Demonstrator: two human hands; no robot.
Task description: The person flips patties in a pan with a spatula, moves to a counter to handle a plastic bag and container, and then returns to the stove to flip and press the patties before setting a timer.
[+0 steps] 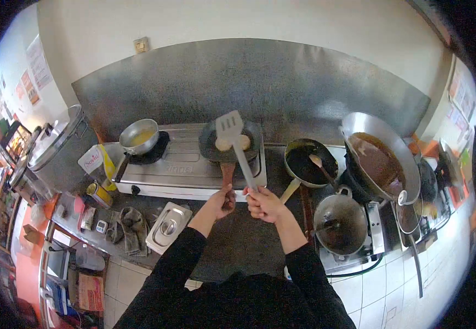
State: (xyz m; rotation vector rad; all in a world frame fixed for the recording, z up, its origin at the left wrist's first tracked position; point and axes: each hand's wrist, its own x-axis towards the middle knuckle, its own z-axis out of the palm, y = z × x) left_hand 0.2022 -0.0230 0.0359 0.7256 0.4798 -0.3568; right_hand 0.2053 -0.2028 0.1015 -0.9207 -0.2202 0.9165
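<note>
My left hand [221, 203] is closed round the handle of a dark frying pan [207, 143] on the right burner of the steel gas stove [180, 167]. Pale round food pieces [224, 143] lie in the pan, partly hidden by the spatula. In my right hand [265, 205] is the handle of a grey slotted spatula [229, 125], its blade raised over the pan. Whether the blade touches the food I cannot tell.
A small pan [139, 136] with yellow contents sits on the left burner. At right are a dark pan [310, 162] with a spoon, a large wok [377, 156] of brown liquid and a lidded pot [340, 225]. A lidded steel container [169, 227] and cloth [133, 230] lie front left.
</note>
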